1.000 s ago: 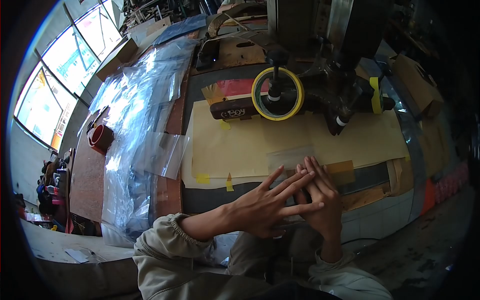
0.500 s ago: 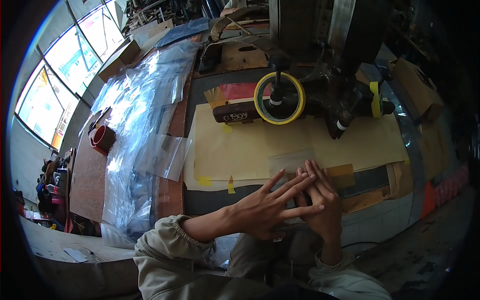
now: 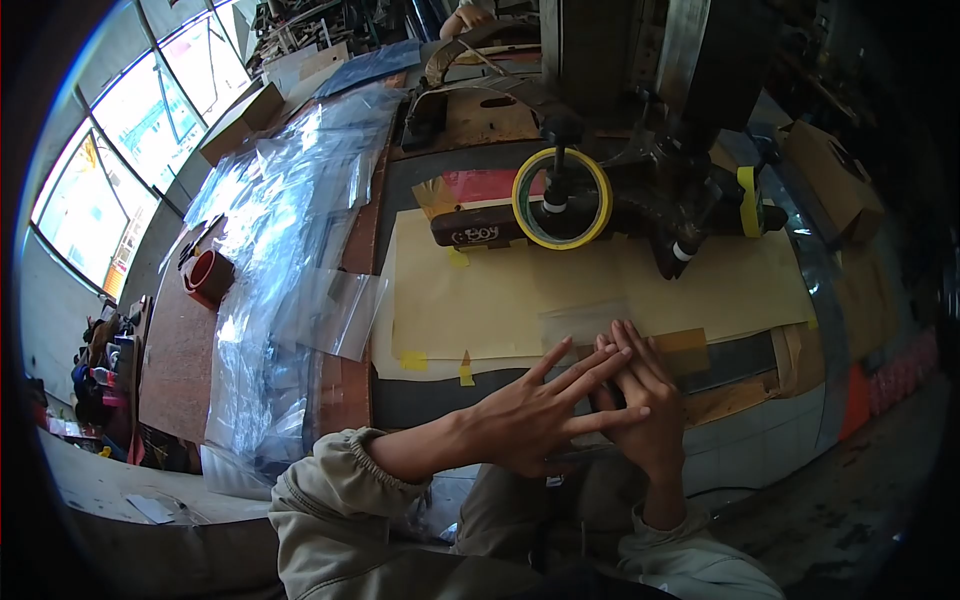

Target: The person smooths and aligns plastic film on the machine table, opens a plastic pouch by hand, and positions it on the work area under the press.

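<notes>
Both my hands rest against each other at the front edge of the work surface. My left hand (image 3: 522, 418) is spread, its fingertips lying across the fingers of my right hand (image 3: 652, 420). The right hand's fingers are stretched out and point away from me. I see nothing held in either one. Just beyond the fingertips, a small clear plastic piece (image 3: 572, 318) lies on a cream sheet of paper (image 3: 470, 300). A strip of brown tape (image 3: 688, 352) sits right of my right fingers.
A dark press arm marked with writing (image 3: 475, 234) crosses above the paper, with a yellow tape roll (image 3: 516, 200) hanging on it. Clear plastic bags (image 3: 270, 270) are piled at left, beside a brown tape ring (image 3: 208, 278). Another person's hand (image 3: 474, 16) shows at the back.
My hands keep almost the same pose. The other person's hand has come further into view at the back, and the whole view has shifted very slightly.
</notes>
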`<state>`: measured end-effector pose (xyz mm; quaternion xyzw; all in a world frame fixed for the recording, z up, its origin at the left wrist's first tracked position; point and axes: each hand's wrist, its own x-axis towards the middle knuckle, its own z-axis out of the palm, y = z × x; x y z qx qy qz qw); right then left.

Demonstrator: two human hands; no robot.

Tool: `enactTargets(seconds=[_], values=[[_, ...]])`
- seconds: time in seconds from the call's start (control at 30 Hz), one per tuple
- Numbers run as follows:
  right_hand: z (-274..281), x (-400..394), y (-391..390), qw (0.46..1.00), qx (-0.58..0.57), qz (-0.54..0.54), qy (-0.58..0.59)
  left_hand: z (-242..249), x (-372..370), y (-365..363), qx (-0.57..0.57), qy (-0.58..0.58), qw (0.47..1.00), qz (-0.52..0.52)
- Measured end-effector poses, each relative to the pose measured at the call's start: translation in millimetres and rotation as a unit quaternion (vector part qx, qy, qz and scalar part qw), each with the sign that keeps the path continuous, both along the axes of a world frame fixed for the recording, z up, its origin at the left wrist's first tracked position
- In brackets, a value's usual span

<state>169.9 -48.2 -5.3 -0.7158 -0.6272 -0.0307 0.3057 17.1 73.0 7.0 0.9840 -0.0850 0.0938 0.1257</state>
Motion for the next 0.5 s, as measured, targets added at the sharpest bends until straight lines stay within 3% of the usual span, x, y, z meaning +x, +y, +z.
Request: enactTargets(seconds=[0.23, 0.37, 0.5], values=[[-3.1, 0.3, 0.9, 1.0, 0.015, -0.006, 0.004, 14.4, -0.2, 12.0, -0.111, -0.017, 0.994, 0.009], [3.3, -4.5, 1.6, 0.998, 0.038, -0.032, 0.05, 32.9, -6.0, 21.4, -0.034, -0.046, 0.97, 0.235], [5.3, -6.8, 1.8, 0.994, 0.046, -0.06, 0.074, 20.9, -5.4, 23.0, -0.093, -0.062, 0.955, 0.273]])
